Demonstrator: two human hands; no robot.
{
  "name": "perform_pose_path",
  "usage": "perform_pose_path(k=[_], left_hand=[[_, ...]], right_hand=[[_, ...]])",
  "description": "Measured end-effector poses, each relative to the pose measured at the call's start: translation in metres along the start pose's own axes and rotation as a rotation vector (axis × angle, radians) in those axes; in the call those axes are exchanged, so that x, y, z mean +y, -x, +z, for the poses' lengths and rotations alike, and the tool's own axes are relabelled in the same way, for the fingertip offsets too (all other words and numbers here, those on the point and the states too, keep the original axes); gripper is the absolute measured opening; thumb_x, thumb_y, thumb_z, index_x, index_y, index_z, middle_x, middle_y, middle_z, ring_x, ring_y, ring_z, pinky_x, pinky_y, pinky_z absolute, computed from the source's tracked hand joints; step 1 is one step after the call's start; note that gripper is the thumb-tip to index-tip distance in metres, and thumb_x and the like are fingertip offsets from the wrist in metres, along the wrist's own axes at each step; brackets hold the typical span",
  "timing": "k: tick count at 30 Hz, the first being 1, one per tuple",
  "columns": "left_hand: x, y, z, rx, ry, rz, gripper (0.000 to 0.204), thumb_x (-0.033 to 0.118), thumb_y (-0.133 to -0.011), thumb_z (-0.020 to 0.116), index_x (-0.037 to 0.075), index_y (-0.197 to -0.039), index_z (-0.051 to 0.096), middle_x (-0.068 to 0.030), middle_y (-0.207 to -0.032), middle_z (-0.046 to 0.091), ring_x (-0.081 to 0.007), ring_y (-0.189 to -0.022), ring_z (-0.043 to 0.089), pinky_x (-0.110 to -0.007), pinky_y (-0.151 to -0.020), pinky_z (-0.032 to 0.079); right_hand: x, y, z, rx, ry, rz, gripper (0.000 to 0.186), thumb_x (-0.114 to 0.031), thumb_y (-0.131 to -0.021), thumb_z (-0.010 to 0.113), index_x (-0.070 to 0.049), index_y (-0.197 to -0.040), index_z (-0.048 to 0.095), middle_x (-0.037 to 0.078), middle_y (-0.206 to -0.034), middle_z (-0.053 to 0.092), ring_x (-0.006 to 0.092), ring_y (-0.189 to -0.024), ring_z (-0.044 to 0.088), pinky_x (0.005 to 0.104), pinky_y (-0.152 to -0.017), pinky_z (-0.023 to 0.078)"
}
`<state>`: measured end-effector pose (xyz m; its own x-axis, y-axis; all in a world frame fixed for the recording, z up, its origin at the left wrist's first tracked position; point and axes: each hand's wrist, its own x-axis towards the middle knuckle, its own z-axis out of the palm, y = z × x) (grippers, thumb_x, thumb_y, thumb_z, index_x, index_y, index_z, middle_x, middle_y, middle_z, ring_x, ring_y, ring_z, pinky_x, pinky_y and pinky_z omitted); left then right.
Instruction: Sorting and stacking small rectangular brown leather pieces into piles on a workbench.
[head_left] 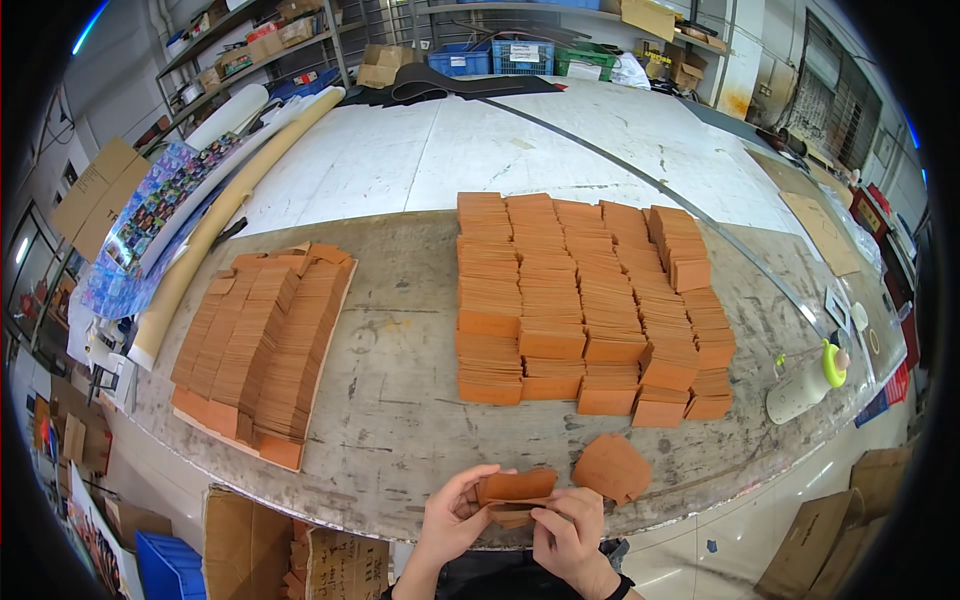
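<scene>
Close to the table's near edge, my left hand [456,512] grips the left side of a few tan-orange leather-like pieces [522,486]. From the right, my right hand [570,528] pinches the same pieces, which are curved and spread apart with a gap between them. Just beyond my right hand lies a small loose heap of similar pieces [612,468]. Farther off stand several tightly packed rows of tan-orange pieces [580,310]. Another block of stacked pieces [262,335] rests on a thin board to the left.
A white bottle [795,390] with a lime-green lid stands at the table's right. A long metal straightedge [660,185] crosses the table's far part. Rolls of material [235,200] lie along the left edge. Below, an open cardboard box [245,545] holds more tan-orange pieces.
</scene>
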<state>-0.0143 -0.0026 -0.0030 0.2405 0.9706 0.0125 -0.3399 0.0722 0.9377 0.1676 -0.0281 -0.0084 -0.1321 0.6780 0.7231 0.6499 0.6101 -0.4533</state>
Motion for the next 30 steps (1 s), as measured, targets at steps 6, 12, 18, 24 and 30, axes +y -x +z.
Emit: perform_pose_path(k=[6,12,18,24,30], left_hand=[[-0.002,0.000,-0.002,0.017,-0.007,-0.007,0.052,-0.017,-0.086,0.058,-0.004,-0.135,0.044,-0.0238,-0.132,0.057,-0.0261,-0.118,0.060,-0.037,-0.101,0.051],[0.003,-0.002,0.001,0.037,-0.017,0.021,0.058,-0.018,-0.083,0.061,-0.003,-0.136,0.043,-0.0232,-0.133,0.056,-0.0259,-0.119,0.059,-0.036,-0.098,0.052],[-0.001,-0.001,-0.001,0.009,0.016,0.064,0.063,-0.020,-0.081,0.056,0.001,-0.138,0.039,-0.0213,-0.139,0.052,-0.0242,-0.121,0.058,-0.032,-0.096,0.052],[-0.002,-0.001,-0.002,-0.001,-0.049,0.061,0.060,-0.021,-0.080,0.052,0.001,-0.135,0.041,-0.0215,-0.138,0.053,-0.0245,-0.123,0.057,-0.032,-0.095,0.053],[-0.002,-0.002,0.001,0.008,-0.068,0.065,0.054,-0.021,-0.082,0.052,0.000,-0.130,0.043,-0.0215,-0.136,0.054,-0.0247,-0.124,0.057,-0.032,-0.096,0.053]], right_hand=[[-0.005,-0.018,-0.004,-0.033,-0.042,0.156,0.036,0.005,-0.068,0.068,-0.005,-0.102,0.063,0.015,-0.112,0.060,0.0337,-0.102,0.061,0.0439,-0.085,0.050],[0.001,-0.014,-0.006,-0.084,-0.010,0.137,0.041,0.008,-0.070,0.068,-0.004,-0.108,0.060,0.016,-0.111,0.060,0.0334,-0.101,0.061,0.0430,-0.084,0.049],[0.004,-0.004,-0.005,-0.048,-0.157,0.186,0.042,0.012,-0.070,0.066,-0.004,-0.108,0.059,0.014,-0.104,0.059,0.0304,-0.092,0.063,0.0413,-0.082,0.050],[0.001,-0.025,-0.012,-0.180,-0.044,0.143,0.032,0.008,-0.073,0.065,-0.006,-0.101,0.058,0.019,-0.127,0.059,0.0345,-0.115,0.060,0.0442,-0.092,0.047],[0.006,-0.013,-0.009,-0.134,0.018,0.031,0.035,0.007,-0.070,0.065,-0.007,-0.101,0.057,0.015,-0.126,0.061,0.0336,-0.119,0.058,0.0455,-0.093,0.046]])
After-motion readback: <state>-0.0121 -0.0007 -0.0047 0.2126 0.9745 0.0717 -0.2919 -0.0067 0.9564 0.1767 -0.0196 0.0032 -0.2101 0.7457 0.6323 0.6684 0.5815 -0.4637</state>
